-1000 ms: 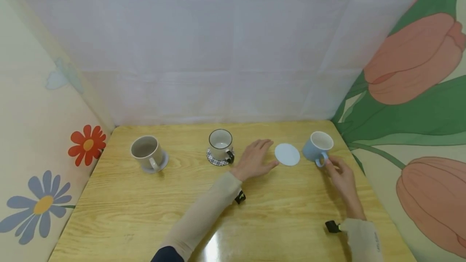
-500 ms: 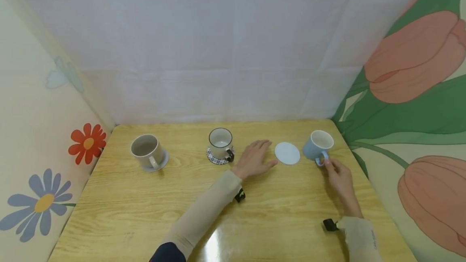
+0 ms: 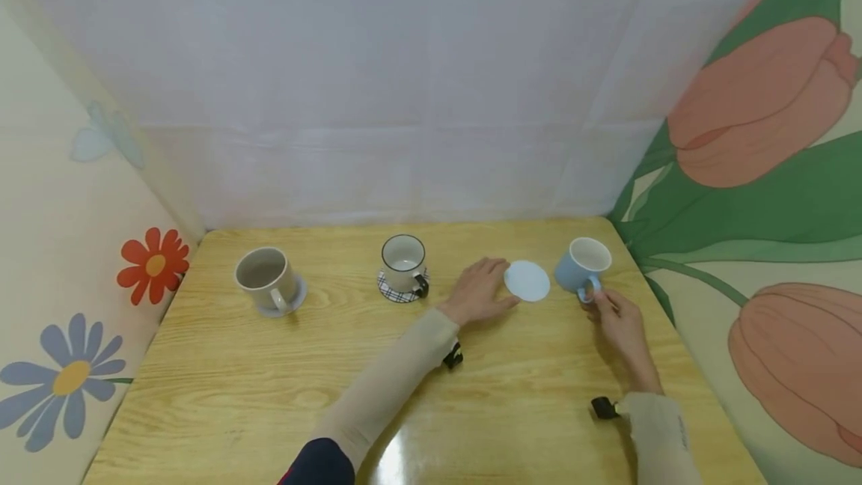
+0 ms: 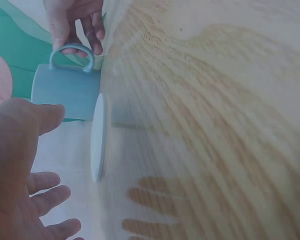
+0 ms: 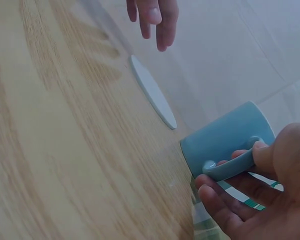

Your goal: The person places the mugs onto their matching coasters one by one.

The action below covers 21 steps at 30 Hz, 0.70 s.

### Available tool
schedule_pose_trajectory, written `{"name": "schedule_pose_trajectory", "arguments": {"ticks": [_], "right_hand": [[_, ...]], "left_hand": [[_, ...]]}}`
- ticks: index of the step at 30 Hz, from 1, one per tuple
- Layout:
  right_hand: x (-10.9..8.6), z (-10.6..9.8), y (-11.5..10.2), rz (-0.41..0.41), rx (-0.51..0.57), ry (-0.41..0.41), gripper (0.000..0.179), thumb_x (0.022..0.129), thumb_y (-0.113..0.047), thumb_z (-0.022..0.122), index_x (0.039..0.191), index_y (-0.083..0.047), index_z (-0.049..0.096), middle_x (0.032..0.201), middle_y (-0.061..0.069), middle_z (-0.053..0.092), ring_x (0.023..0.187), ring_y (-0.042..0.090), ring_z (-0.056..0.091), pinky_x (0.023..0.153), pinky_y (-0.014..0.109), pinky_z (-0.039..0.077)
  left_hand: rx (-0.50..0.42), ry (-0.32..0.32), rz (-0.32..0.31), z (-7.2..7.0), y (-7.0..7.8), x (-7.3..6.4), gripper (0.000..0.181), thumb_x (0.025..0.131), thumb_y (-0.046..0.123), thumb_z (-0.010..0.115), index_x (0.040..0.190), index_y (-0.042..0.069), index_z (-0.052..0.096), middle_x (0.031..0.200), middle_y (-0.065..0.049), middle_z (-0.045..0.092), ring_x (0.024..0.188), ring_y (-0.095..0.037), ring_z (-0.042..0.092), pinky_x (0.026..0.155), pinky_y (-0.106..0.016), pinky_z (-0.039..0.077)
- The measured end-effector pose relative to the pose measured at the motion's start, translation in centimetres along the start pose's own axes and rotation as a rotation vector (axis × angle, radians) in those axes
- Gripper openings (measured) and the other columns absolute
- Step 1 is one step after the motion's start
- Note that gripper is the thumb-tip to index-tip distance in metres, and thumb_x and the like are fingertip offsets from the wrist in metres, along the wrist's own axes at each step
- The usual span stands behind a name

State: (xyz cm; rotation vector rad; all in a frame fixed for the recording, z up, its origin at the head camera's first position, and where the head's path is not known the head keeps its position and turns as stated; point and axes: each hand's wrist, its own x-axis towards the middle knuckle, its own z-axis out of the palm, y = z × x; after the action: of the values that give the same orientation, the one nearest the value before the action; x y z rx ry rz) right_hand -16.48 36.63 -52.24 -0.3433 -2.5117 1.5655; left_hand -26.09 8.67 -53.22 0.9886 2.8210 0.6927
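Note:
A light blue mug stands at the right of the table in the head view. My right hand pinches its handle between thumb and fingers. Whether the mug's base touches the table I cannot tell. Left of it lies a round pale coaster, seen edge-on as a thin white disc in the left wrist view. My left hand hovers at the coaster's left side, fingers spread and thumb apart, with nothing between them. In the left wrist view a gap separates those fingers from the disc.
A white mug with a dark rim sits on a plaid coaster near the middle. Further left, a beige mug stands on a grey coaster. A white sheet hangs behind the wooden table; floral panels flank it.
My left hand has moved slightly right, closer to the pale coaster. The right hand keeps its hold on the blue mug's handle. The head view has shifted a little.

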Motion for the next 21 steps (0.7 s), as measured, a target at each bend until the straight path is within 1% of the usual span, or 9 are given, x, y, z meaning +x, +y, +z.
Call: {"name": "schedule_pose_trajectory", "arguments": {"ticks": [4, 7, 9, 11, 13, 16, 18, 19, 21], "right_hand": [[0.2, 0.1, 0.1, 0.009, 0.009, 0.002, 0.043, 0.116, -0.017, 0.045, 0.128, 0.021, 0.060, 0.136, 0.043, 0.060, 0.089, -0.013, 0.066, 0.084, 0.016, 0.062], [0.3, 0.2, 0.1, 0.005, 0.041, -0.003, 0.041, 0.115, -0.014, 0.045, 0.126, 0.023, 0.059, 0.136, 0.045, 0.059, 0.090, -0.012, 0.066, 0.086, 0.015, 0.062], [0.3, 0.3, 0.0, 0.004, 0.057, -0.007, 0.041, 0.115, -0.013, 0.045, 0.125, 0.024, 0.057, 0.135, 0.044, 0.059, 0.091, -0.012, 0.067, 0.088, 0.014, 0.061], [0.3, 0.4, 0.0, 0.011, 0.086, -0.006, 0.041, 0.115, -0.013, 0.045, 0.124, 0.025, 0.056, 0.131, 0.042, 0.062, 0.091, -0.009, 0.068, 0.089, 0.015, 0.061], [0.3, 0.4, -0.1, 0.016, 0.092, 0.000, 0.041, 0.115, -0.014, 0.046, 0.122, 0.025, 0.057, 0.122, 0.032, 0.070, 0.091, -0.008, 0.069, 0.089, 0.015, 0.061], [0.4, 0.4, -0.1, 0.025, 0.127, 0.005, 0.041, 0.115, -0.014, 0.047, 0.122, 0.025, 0.057, 0.106, 0.008, 0.077, 0.091, -0.005, 0.071, 0.088, 0.016, 0.062], [0.5, 0.4, -0.1, 0.024, 0.143, 0.004, 0.041, 0.115, -0.014, 0.048, 0.121, 0.024, 0.058, 0.098, -0.007, 0.076, 0.090, -0.004, 0.071, 0.086, 0.016, 0.062], [0.5, 0.4, -0.1, 0.027, 0.159, 0.006, 0.040, 0.115, -0.014, 0.048, 0.121, 0.024, 0.058, 0.094, -0.011, 0.075, 0.090, -0.003, 0.072, 0.085, 0.016, 0.062], [0.6, 0.4, -0.1, 0.029, 0.176, 0.005, 0.039, 0.114, -0.014, 0.049, 0.119, 0.023, 0.059, 0.090, -0.016, 0.074, 0.088, -0.002, 0.072, 0.083, 0.016, 0.063]], "left_hand": [[0.021, -0.048, -0.028, 0.6, 0.1, 0.7, 0.081, 0.103, 0.056, 0.063, 0.166, 0.014, 0.036, 0.173, -0.007, 0.036, 0.162, -0.033, 0.031, 0.133, -0.051, 0.027], [0.028, -0.061, -0.047, 0.9, 0.1, 1.0, 0.081, 0.104, 0.058, 0.061, 0.167, 0.015, 0.035, 0.175, -0.005, 0.033, 0.163, -0.034, 0.027, 0.134, -0.051, 0.026], [0.016, -0.063, -0.056, 1.0, 0.2, 1.2, 0.080, 0.104, 0.057, 0.062, 0.167, 0.015, 0.035, 0.175, -0.005, 0.033, 0.164, -0.034, 0.026, 0.134, -0.051, 0.025], [0.000, -0.069, -0.062, 1.0, 0.2, 1.3, 0.080, 0.104, 0.055, 0.063, 0.167, 0.015, 0.035, 0.175, -0.005, 0.033, 0.164, -0.034, 0.025, 0.134, -0.051, 0.024], [-0.008, -0.079, -0.065, 1.1, 0.2, 1.5, 0.080, 0.104, 0.054, 0.063, 0.167, 0.015, 0.035, 0.175, -0.005, 0.033, 0.164, -0.034, 0.024, 0.135, -0.051, 0.022], [-0.002, -0.085, -0.065, 1.5, -0.1, 1.7, 0.079, 0.104, 0.055, 0.063, 0.167, 0.015, 0.036, 0.175, -0.004, 0.033, 0.165, -0.033, 0.024, 0.135, -0.048, 0.021], [0.005, -0.086, -0.067, 1.7, -0.2, 1.8, 0.079, 0.104, 0.055, 0.062, 0.167, 0.015, 0.036, 0.175, -0.004, 0.033, 0.165, -0.033, 0.024, 0.136, -0.047, 0.019], [0.006, -0.084, -0.067, 1.8, -0.3, 1.9, 0.078, 0.104, 0.055, 0.062, 0.167, 0.014, 0.037, 0.175, -0.004, 0.033, 0.165, -0.033, 0.024, 0.136, -0.046, 0.019], [0.009, -0.088, -0.065, 1.9, -0.4, 2.0, 0.078, 0.105, 0.054, 0.061, 0.167, 0.014, 0.036, 0.176, -0.004, 0.032, 0.165, -0.033, 0.022, 0.136, -0.046, 0.017]]}}
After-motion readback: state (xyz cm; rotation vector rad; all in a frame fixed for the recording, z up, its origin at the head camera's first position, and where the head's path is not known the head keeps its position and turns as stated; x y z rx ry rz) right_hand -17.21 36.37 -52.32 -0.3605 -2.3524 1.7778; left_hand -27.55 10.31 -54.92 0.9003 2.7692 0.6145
